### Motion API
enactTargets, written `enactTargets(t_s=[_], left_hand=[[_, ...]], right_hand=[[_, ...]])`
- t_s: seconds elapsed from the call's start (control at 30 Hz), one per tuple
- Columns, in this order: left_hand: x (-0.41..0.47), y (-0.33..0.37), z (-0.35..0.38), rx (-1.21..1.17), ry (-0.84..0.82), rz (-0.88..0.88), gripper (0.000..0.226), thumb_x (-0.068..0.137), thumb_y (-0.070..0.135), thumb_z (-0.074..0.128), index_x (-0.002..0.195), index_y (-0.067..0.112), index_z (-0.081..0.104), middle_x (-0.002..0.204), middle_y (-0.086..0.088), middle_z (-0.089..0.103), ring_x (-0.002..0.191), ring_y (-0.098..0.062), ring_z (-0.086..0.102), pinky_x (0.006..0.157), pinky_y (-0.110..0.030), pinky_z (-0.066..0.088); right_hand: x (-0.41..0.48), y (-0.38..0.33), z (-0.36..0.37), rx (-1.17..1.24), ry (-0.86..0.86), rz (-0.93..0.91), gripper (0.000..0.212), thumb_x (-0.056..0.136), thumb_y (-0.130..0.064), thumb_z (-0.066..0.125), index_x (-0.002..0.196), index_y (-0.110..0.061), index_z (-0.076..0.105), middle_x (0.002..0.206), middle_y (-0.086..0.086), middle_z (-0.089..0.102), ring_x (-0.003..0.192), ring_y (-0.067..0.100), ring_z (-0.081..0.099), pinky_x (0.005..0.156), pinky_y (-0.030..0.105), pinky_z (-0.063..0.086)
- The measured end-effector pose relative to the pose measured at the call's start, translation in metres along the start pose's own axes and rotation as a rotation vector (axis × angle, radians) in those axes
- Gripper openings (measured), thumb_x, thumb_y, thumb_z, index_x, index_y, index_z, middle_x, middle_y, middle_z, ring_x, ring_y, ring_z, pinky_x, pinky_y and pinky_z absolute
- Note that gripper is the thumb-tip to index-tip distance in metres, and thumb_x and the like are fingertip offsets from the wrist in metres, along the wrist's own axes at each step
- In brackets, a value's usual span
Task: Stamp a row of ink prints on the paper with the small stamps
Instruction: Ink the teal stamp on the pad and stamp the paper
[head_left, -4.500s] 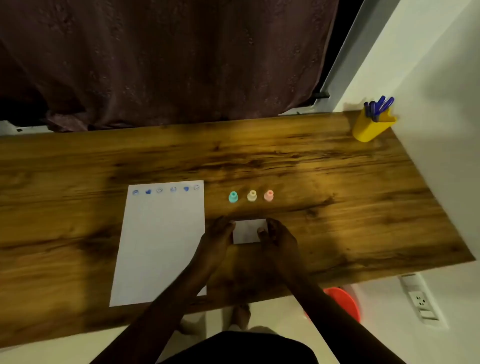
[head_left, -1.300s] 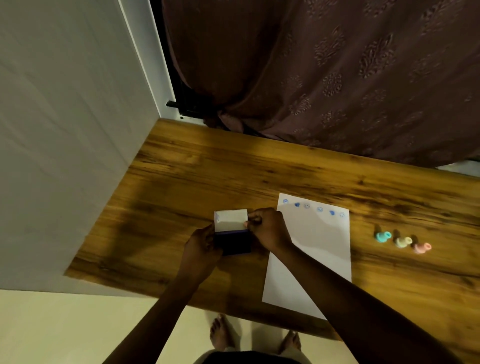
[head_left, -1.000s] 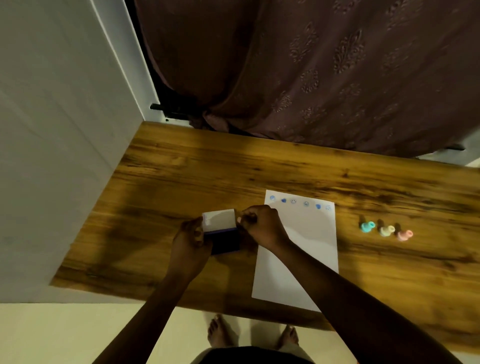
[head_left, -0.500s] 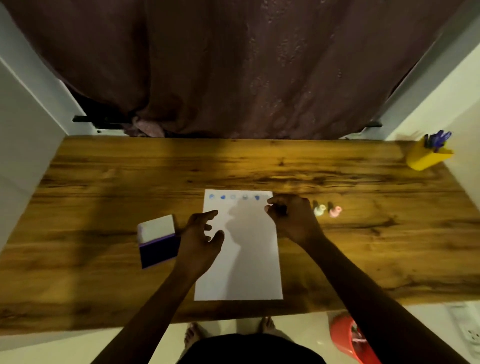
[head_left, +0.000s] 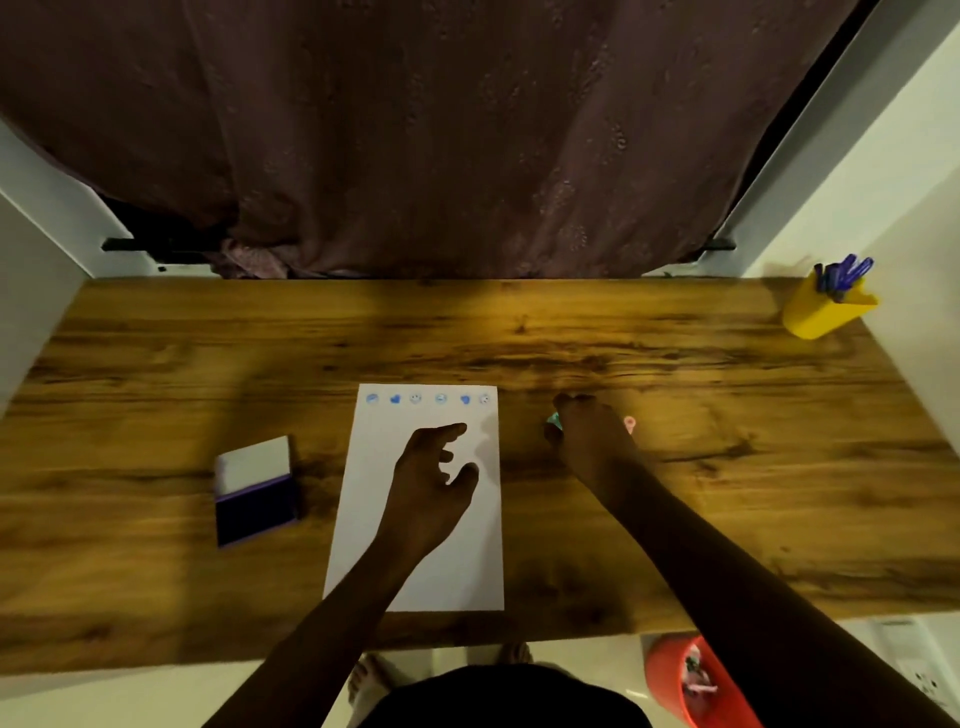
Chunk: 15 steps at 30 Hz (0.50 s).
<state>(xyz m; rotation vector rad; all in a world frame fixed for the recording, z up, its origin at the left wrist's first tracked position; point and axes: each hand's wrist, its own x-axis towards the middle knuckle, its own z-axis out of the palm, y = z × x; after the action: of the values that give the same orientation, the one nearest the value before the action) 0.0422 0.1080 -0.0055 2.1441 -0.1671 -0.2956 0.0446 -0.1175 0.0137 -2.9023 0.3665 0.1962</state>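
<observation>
A white paper (head_left: 457, 561) lies on the wooden table (head_left: 519, 332), with a row of several blue prints (head_left: 415, 398) along its far edge. My left hand (head_left: 428, 483) hovers over the paper, fingers apart and holding nothing. To the right of the paper my right hand (head_left: 589, 436) is curled down over the small stamps. A teal stamp (head_left: 555, 421) peeks out by its thumb and a pink stamp (head_left: 629, 424) stands just beyond its knuckles. The third stamp is hidden under the hand. The open ink pad (head_left: 254, 491) sits left of the paper.
A yellow cup of blue pens (head_left: 826, 306) stands at the table's far right corner. A dark curtain (head_left: 441, 130) hangs behind the table, with white walls on both sides. On the floor are a red bucket (head_left: 685, 686) and my bare feet.
Both hands let go of the ink pad, which now lies open at the left. My left hand moved over the paper and my right hand moved right onto the stamps.
</observation>
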Motion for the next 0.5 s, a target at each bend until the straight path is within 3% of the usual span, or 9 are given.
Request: enactTargets(t_s=[0.1,0.17,0.27,0.37,0.4,0.47,0.5], left_hand=[[0.0,0.003,0.005,-0.018,-0.008,-0.006,0.052,0.09,0.021,0.076,0.139,0.024,0.057,0.142,0.002,0.059,0.092,0.004,0.057,0.068,0.0,0.041],[0.0,0.005,0.005,-0.044,-0.014,0.003,0.048,0.092,0.021,0.074,0.137,0.025,0.059,0.14,0.002,0.062,0.092,0.005,0.06,0.068,0.002,0.044],[0.002,0.007,0.003,-0.092,-0.002,0.012,0.046,0.095,0.023,0.071,0.139,0.025,0.06,0.138,0.005,0.064,0.093,0.006,0.062,0.07,0.006,0.044],[0.003,0.009,-0.004,-0.146,0.013,0.016,0.048,0.094,0.031,0.071,0.141,0.025,0.06,0.13,0.012,0.064,0.097,0.005,0.064,0.07,0.006,0.043],[0.003,0.009,-0.008,-0.185,0.025,0.027,0.047,0.093,0.029,0.072,0.139,0.024,0.062,0.132,0.01,0.065,0.104,-0.002,0.068,0.077,0.001,0.049],[0.001,0.006,-0.016,-0.293,0.035,0.05,0.044,0.091,0.02,0.076,0.133,0.02,0.067,0.136,0.001,0.068,0.118,-0.018,0.07,0.095,-0.03,0.059],[-0.001,0.005,-0.02,-0.347,0.033,0.062,0.043,0.09,0.014,0.077,0.131,0.021,0.068,0.136,-0.001,0.069,0.12,-0.022,0.07,0.098,-0.042,0.059]], right_hand=[[0.006,0.002,0.006,-0.005,-0.028,0.024,0.023,0.094,-0.019,0.068,0.117,-0.015,0.068,0.119,0.008,0.072,0.107,0.026,0.069,0.094,0.041,0.056],[0.01,0.003,0.005,0.113,-0.03,0.081,0.022,0.094,-0.022,0.069,0.114,-0.014,0.071,0.115,0.007,0.073,0.104,0.024,0.069,0.093,0.036,0.055],[0.008,-0.006,-0.005,0.589,-0.034,0.174,0.02,0.091,-0.027,0.074,0.105,-0.013,0.075,0.096,0.003,0.075,0.087,0.018,0.071,0.076,0.028,0.055],[-0.01,-0.027,-0.02,1.114,-0.221,0.278,0.013,0.09,-0.027,0.076,0.092,-0.015,0.076,0.082,0.009,0.076,0.069,0.016,0.067,0.064,0.027,0.054],[-0.014,-0.034,-0.022,1.177,-0.264,0.285,0.014,0.089,-0.028,0.077,0.092,-0.015,0.077,0.083,0.01,0.077,0.069,0.017,0.067,0.066,0.029,0.055],[-0.021,-0.046,-0.025,1.256,-0.321,0.298,0.023,0.085,-0.029,0.08,0.098,-0.01,0.078,0.086,0.01,0.078,0.073,0.019,0.068,0.07,0.03,0.056],[-0.023,-0.052,-0.025,1.292,-0.346,0.304,0.028,0.084,-0.029,0.081,0.103,-0.008,0.078,0.086,0.009,0.078,0.074,0.018,0.069,0.069,0.029,0.056]])
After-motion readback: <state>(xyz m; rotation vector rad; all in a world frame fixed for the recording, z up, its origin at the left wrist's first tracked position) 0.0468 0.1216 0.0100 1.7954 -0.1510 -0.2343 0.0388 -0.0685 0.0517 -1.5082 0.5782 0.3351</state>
